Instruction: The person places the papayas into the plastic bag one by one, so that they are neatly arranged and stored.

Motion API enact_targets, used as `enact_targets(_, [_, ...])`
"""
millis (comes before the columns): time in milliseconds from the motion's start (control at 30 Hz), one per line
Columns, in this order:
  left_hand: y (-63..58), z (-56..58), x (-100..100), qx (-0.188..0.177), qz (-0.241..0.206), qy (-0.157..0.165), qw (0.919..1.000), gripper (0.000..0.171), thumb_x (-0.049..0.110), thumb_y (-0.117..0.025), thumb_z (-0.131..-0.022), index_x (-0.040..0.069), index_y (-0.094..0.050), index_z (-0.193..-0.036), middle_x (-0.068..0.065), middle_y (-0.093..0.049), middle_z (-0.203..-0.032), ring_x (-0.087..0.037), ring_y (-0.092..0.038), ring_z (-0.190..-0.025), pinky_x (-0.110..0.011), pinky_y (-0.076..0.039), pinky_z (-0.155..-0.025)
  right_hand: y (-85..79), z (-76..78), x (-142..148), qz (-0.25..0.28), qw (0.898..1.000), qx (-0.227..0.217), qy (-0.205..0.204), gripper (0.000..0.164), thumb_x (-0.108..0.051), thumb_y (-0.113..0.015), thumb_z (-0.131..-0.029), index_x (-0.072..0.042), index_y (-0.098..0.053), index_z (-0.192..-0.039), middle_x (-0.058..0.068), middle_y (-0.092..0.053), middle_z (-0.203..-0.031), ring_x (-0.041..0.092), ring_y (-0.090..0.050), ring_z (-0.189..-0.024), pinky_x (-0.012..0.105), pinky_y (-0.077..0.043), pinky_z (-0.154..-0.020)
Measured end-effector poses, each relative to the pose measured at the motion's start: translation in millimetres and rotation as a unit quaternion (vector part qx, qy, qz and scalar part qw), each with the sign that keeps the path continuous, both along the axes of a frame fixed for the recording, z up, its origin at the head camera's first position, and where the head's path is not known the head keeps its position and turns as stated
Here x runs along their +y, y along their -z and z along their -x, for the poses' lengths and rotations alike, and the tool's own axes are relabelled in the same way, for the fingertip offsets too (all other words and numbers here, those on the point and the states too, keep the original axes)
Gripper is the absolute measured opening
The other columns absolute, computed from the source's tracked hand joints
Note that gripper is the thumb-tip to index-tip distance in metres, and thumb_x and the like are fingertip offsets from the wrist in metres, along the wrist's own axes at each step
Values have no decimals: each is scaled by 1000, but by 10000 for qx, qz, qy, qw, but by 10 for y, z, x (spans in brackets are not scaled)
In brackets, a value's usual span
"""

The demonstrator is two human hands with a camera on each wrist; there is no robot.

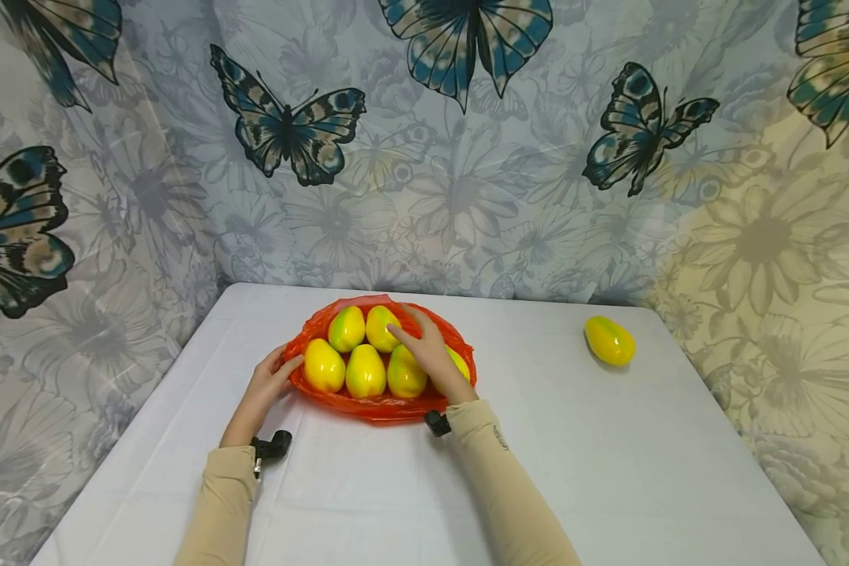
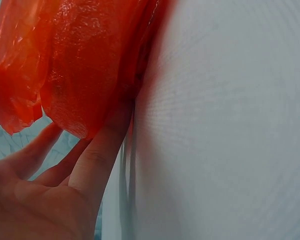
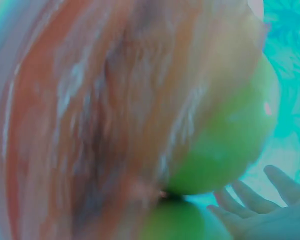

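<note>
A spread-out red plastic bag (image 1: 378,412) holds several glossy yellow-green mangoes (image 1: 365,371). My left hand (image 1: 260,393) is at the bag's left side. In the left wrist view, its extended fingers (image 2: 96,155) touch the red plastic (image 2: 85,60) close to the tabletop. Over the right part of the bag reaches my right hand (image 1: 435,354), its thumb beside the back mango (image 1: 381,328). The right wrist view is blurred; spread fingers (image 3: 252,200) show beside a green-looking mango (image 3: 230,135). My right hand and wrist partly cover the mangoes at the right.
One loose yellow mango (image 1: 610,341) lies at the right of the white-covered table (image 1: 538,456), well apart from the bag. A wall covering with butterflies (image 1: 290,130) and flowers stands behind the table and along its sides. Each wrist carries a small black camera (image 1: 272,446).
</note>
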State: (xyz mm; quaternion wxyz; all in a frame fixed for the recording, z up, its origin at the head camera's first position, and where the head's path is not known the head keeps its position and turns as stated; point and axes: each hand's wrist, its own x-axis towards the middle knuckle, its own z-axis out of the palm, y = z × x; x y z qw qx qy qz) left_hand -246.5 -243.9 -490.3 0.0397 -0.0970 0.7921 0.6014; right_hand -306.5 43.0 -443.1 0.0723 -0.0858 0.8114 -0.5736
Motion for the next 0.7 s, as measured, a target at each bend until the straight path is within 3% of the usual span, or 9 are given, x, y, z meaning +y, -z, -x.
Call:
enact_targets(100, [5, 3, -3, 18, 8, 37, 10000, 71, 47, -51, -99, 12, -25, -155, -16, -30, -159, -30, -41, -137, -45, -41, -110, -22, -9, 74, 213, 9998, -36, 56, 69, -54, -61, -90, -28, -37, -149, -5, -35, -156, 24, -25, -148, 55, -21, -120])
enact_targets(267, [8, 10, -5, 53, -21, 34, 10000, 70, 47, -51, -99, 13, -25, -155, -16, -31, -158, -30, -41, -136, -45, -42, -110, -40, 26, 203, -91, 9994, 241, 220, 65, -53, -61, -91, -30, -38, -148, -4, -36, -156, 25, -27, -147, 53, -22, -120])
enact_targets(433, [12, 9, -2, 83, -71, 56, 9999, 72, 47, -51, -99, 12, -24, -155, -17, -30, -159, -31, -40, -137, -48, -39, -111, -29, 75, 320, -306, 9980, 446, 317, 67, -50, -61, -92, -24, -39, -149, 3, -36, -156, 29, -30, -146, 53, -25, -119])
enact_targets(700, [2, -1, -4, 32, -85, 80, 9999, 73, 48, -50, -99, 13, -22, -156, -17, -29, -159, -32, -39, -138, -50, -38, -112, 9, 104, 498, -396, 9976, 371, 433, 68, -48, -61, -92, -24, -37, -150, 6, -33, -158, 31, -28, -146, 57, -24, -118])
